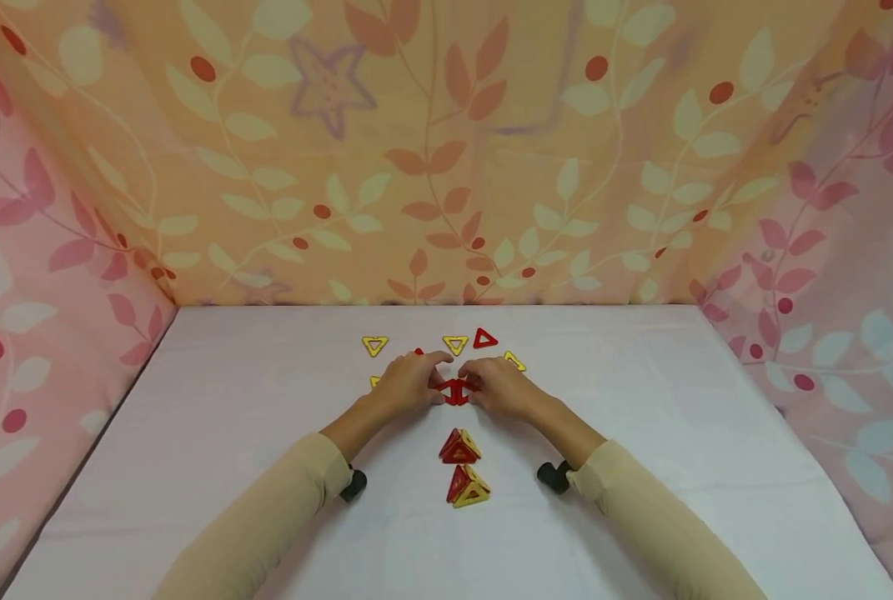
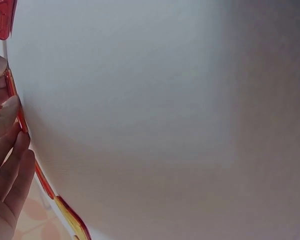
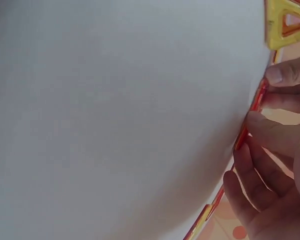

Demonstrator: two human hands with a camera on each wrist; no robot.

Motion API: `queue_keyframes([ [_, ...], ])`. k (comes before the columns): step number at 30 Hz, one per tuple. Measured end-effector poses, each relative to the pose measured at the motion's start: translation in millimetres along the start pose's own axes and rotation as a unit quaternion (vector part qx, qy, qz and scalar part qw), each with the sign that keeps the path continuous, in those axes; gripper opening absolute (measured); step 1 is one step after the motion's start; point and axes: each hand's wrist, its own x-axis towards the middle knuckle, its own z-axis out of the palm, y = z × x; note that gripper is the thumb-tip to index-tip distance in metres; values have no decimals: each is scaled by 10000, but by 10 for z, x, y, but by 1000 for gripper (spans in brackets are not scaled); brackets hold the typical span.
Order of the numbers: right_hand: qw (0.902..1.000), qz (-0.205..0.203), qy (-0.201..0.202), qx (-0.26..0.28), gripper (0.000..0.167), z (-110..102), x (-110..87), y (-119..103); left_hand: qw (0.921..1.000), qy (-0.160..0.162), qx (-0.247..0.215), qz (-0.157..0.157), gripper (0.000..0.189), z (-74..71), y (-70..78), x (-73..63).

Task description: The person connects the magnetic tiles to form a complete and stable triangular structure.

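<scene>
Two red magnetic triangle tiles lie side by side on the table in the head view, edges meeting in the middle. My left hand (image 1: 408, 387) pinches the left red tile (image 1: 453, 392) between thumb and fingers. The right hand (image 1: 504, 390) has hold of the right red tile (image 1: 461, 392) in the same way. Both wrist views show the red tiles edge-on, low at the white tabletop, with thumb and fingertips on them. Closer to me stand two small red-and-yellow pyramids, one (image 1: 459, 457) behind the other (image 1: 472, 500).
Loose tiles lie beyond the hands: a yellow triangle (image 1: 374, 339) at left, another yellow triangle (image 1: 455, 338) in the middle, a red triangle (image 1: 484, 345) beside it, and a yellow tile (image 1: 516, 362) by the right hand. The left hand partly covers another yellow tile (image 1: 374, 382).
</scene>
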Motion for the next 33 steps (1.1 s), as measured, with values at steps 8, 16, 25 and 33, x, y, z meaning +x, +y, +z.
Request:
queue_keyframes([
  [8, 9996, -211, -150, 112, 41, -34, -18, 60, 9999, 28, -55, 117, 58, 10, 7, 0],
  [16, 9991, -170, -101, 374, 40, -54, -30, 47, 9999, 49, -64, 67, 58, 12, 0, 3],
  [25, 9979, -257, -41, 593, 41, -92, 5, 39, 10000, 75, -37, 25, 58, -9, -6, 12],
  [33, 9953, -433, 32, 867, 42, -77, 58, -35, 10000, 14, -58, -2, 56, -21, -11, -5],
])
